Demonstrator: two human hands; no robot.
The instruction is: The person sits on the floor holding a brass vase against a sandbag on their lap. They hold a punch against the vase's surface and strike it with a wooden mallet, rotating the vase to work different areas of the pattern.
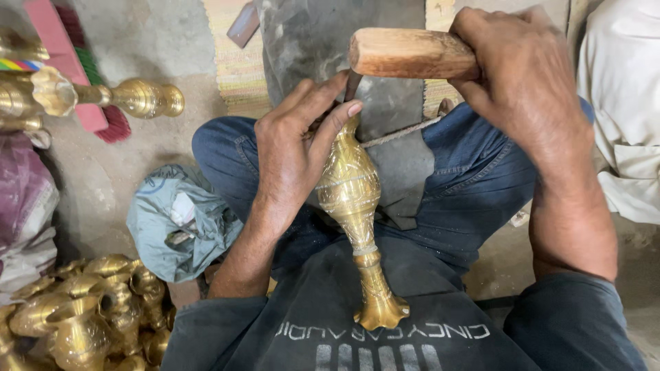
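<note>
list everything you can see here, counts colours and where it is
brass vase: one, gold, engraved, lying across the lap, flared end toward the body
wooden-handled tool: one, brown handle, dark metal tip at the vase's far end
cord: one, tan, running right from the vase
brass pieces: a heap, gold, bottom left on the floor
brass stems: a few, gold, upper left
cloth bundle: one, grey-green, left of the knee
brush: one, pink handle, green and red bristles, upper left
white cloth: right edge
left hand: steadying the vase's upper part
right hand: gripping the tool handle
</note>
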